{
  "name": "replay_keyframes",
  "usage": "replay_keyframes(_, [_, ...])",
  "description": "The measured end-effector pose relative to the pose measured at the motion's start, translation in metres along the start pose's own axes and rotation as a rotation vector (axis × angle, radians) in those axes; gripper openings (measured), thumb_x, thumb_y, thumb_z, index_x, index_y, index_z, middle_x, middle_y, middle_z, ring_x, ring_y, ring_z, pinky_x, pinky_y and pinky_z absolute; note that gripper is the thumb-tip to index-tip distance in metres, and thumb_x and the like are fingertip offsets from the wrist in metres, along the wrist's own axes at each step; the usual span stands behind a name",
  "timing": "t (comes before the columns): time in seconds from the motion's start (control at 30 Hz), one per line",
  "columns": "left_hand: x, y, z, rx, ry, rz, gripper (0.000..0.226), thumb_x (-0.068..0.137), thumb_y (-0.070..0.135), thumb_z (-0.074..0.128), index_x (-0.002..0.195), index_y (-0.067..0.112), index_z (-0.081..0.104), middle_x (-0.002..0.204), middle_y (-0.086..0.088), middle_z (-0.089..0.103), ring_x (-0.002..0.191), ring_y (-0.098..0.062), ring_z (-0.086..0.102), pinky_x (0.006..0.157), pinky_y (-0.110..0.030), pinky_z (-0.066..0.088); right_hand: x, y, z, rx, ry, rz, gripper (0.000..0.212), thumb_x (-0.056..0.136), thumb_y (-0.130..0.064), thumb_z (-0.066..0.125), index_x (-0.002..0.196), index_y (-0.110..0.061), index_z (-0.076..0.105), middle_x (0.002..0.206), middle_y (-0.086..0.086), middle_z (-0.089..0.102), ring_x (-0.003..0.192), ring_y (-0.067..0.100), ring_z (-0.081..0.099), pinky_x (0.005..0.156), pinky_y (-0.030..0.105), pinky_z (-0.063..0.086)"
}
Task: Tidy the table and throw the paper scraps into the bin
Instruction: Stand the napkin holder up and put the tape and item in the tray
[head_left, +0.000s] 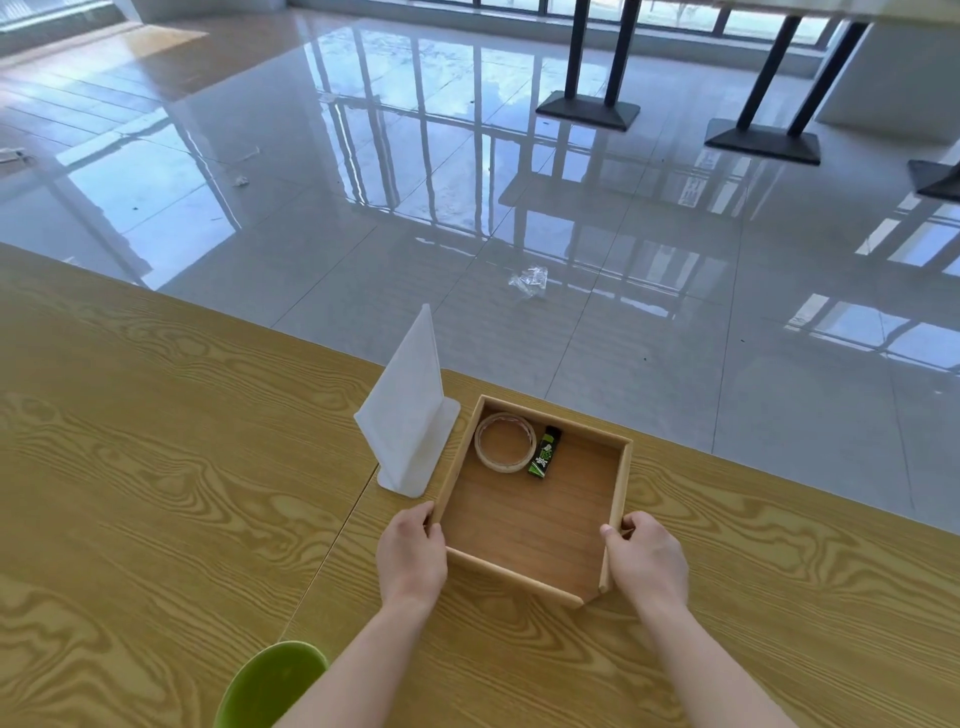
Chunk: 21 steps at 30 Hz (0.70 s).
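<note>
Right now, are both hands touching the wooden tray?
Touching. The head view shows the left hand gripping the left wall of the wooden tray and the right hand gripping its right wall.

Bottom edge cuts off the green bin (260, 686); lighter (544, 451) label too small to read.

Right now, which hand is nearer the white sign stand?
Left. The left hand grips the left wall of the wooden tray, right beside the base of the white sign stand; the right hand grips the right wall, across the tray from it.
</note>
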<state>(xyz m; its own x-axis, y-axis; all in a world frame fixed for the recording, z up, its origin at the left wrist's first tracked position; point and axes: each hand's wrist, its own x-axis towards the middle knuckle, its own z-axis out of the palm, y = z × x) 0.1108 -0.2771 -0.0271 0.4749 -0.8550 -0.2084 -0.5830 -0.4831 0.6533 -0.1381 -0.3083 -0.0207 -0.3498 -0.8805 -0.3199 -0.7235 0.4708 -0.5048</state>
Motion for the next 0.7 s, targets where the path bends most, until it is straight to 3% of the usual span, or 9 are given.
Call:
replay_keyframes(0.27, [0.0017,-0.0056,-0.0014,0.024,0.01,0.033,0.034,0.093,0.012,0.059,0.127,0.014,0.064,0.118,-0.002,0.069,0.11,-0.019,0.062,0.091,-0.028,0.047,0.0001,-0.0028,0.0031,-0.018,0.009,-0.007,0.032,0.096,-0.031,0.059,0.118,-0.009,0.063,0.105,0.006,0.069,0.089,0.023,0.056,0.073,0.033,0.043])
replay_keyframes(0.43, [0.0016,-0.01,-0.0052,0.023,0.042,0.055,0.023,0.091,0.01,0.06,0.111,0.014,0.071,0.101,0.003,0.07,0.089,-0.012,0.06,0.076,-0.023,0.04,-0.0021,-0.0062,0.0061,-0.021,0.002,-0.009,0.034,0.096,-0.032,0.059,0.121,-0.009,0.063,0.11,0.007,0.069,0.103,0.028,0.061,0.08,0.036,0.047])
replay_keyframes(0.6, [0.0041,-0.0096,-0.0076,0.028,0.031,0.058,0.02,0.09,0.01,0.061,0.107,0.012,0.071,0.1,0.001,0.071,0.094,-0.018,0.064,0.075,-0.024,0.039,-0.0024,-0.0085,0.0067,-0.008,0.007,0.003,0.034,0.096,-0.033,0.059,0.12,-0.009,0.063,0.111,0.007,0.069,0.104,0.028,0.061,0.083,0.038,0.05])
replay_keyframes(0.7, [0.0028,-0.0104,-0.0094,0.024,0.025,0.081,0.017,0.089,0.009,0.061,0.103,0.012,0.071,0.083,0.011,0.061,0.083,-0.015,0.062,0.072,-0.024,0.039,-0.0032,-0.0093,0.0076,-0.013,0.018,0.0,0.035,0.096,-0.033,0.058,0.121,-0.009,0.063,0.11,0.007,0.069,0.104,0.028,0.061,0.082,0.038,0.049])
